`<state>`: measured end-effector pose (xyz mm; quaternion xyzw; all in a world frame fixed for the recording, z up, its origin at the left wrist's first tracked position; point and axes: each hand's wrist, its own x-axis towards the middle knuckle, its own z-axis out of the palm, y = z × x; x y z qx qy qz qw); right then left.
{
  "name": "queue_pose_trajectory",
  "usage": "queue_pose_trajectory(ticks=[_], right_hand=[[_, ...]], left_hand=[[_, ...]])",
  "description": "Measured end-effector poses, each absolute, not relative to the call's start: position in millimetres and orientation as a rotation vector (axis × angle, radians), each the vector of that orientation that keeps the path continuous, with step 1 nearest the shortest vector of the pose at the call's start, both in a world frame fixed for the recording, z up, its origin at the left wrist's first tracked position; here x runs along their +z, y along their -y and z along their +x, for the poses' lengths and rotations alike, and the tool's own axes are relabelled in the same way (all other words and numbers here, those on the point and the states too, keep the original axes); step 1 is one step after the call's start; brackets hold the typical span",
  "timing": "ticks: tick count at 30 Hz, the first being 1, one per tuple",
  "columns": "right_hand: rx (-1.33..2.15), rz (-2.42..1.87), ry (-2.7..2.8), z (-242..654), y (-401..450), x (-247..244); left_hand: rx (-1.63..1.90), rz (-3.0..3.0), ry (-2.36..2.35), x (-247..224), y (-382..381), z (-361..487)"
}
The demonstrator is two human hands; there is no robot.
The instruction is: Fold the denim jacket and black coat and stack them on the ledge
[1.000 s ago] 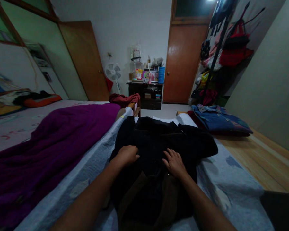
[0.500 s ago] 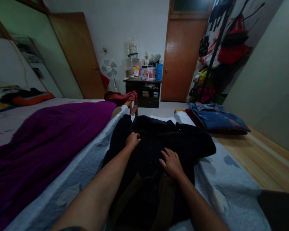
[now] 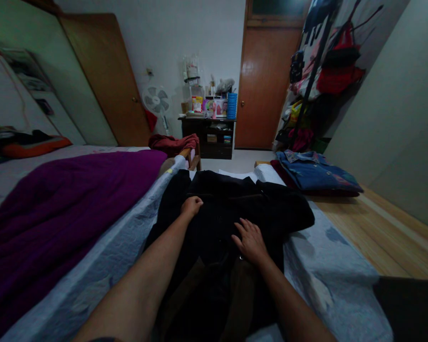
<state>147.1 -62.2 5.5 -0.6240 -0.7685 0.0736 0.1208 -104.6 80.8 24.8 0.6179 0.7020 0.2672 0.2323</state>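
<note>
A black jacket [image 3: 214, 228] lies spread over the bed, its collar end away from me and one sleeve reaching out to the right. Brownish bands run along its near part, where the dark cloth hides most detail. On the upper left of the jacket, my left hand [image 3: 191, 206] is closed, thumb and fingers pinching the cloth. My right hand [image 3: 250, 241] rests on the middle right of it, palm down with the fingers spread. A small shiny metal piece shows beside the right wrist.
Under the jacket is a grey-blue patterned mattress [image 3: 338, 270]. A purple blanket [image 3: 74, 199] covers the bed at left. Folded denim clothing [image 3: 317, 171] sits on the wooden boards [image 3: 364, 223] at right. A fan [image 3: 157, 100] and a dark cabinet [image 3: 189, 142] stand at the back.
The whole view has shifted slightly, so things appear a little further left. Both hands keep nearly the same places on the jacket; the left fingers look a bit more closed.
</note>
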Motion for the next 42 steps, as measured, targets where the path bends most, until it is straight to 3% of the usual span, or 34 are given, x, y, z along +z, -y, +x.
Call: queue_pose_trajectory(ticks=[6,13,21,31,36,42], right_hand=[[0.232,-1.829,2.237,146.9,61.8,5.8],[0.211,-1.830,2.227,146.6,62.2,6.9],[0.189,-1.824,2.227,145.5,65.2,10.2],[0.531,-1.599,2.193,168.6,83.7,52.5],[0.544,-1.578,2.275,180.4,107.7,59.7],[0.504,-1.668,2.430,189.8,133.8,65.1]], left_hand=[[1.002,1.437,-1.794,49.6,-59.7,-120.2],[1.036,1.470,-1.579,82.7,0.1,-144.9],[0.952,1.722,-1.649,100.4,86.5,-187.3],[0.586,1.872,-1.778,81.8,174.6,-226.2],[0.482,1.989,-1.681,69.7,192.0,-237.4],[0.396,2.168,-1.975,72.1,185.7,-224.7]])
